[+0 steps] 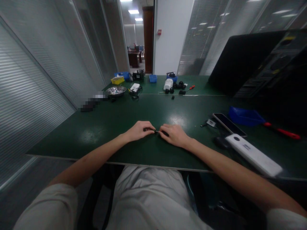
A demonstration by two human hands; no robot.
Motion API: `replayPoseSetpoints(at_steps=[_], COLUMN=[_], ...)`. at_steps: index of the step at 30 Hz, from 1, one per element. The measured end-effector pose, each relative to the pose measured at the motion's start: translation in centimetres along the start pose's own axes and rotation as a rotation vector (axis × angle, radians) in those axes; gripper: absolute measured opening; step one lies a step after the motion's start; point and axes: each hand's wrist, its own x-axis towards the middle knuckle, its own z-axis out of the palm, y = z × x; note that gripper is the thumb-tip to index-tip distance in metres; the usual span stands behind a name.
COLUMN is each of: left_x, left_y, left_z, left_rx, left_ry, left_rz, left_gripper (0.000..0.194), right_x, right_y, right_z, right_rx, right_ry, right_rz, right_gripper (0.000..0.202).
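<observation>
Low over the green table [134,110], near its front edge, my two hands almost meet. My left hand [141,130] is closed, pinching a small black piece [146,129] between thumb and fingers. My right hand [174,134] is curled around a slim dark object [165,132], mostly hidden by the fingers. A thin, light metal-looking bit [156,131] bridges the gap between the fingertips. Which of the two objects it belongs to, I cannot tell. Both pieces are too small to name by kind.
At right lie a phone [229,124], a white device [254,154], a blue tray [246,116] and a red-handled tool [285,131]. Farther back stand a metal bowl [116,91], a yellow tray [117,80], a white device [168,84] and a red screwdriver [192,87]. A large black case [247,60] looms at right.
</observation>
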Motion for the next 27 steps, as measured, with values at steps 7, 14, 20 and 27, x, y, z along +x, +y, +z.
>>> replayPoseSetpoints(at_steps=[7,14,20,27], left_x=[0.0,0.1,0.4,1.1], left_y=[0.1,0.1,-0.9,-3.1], left_z=[0.4,0.6,0.1,-0.2], left_rx=[0.009,-0.058,-0.047,0.117], left_ry=[-0.016,0.018,0.086,0.063], left_rz=[0.038,0.003,-0.113,-0.111], left_gripper=[0.022,0.022,0.026,0.021], right_x=[0.2,0.2,0.3,0.4], right_y=[-0.6,-0.5,-0.5,-0.5], right_z=[0.5,0.7,0.6,0.5], right_rx=[-0.066,-0.048,-0.070,-0.052], right_ry=[-0.015,0.002,-0.006,-0.003], right_rz=[-0.025,0.002,-0.009,-0.015], right_gripper=[0.032,0.030,0.030,0.029])
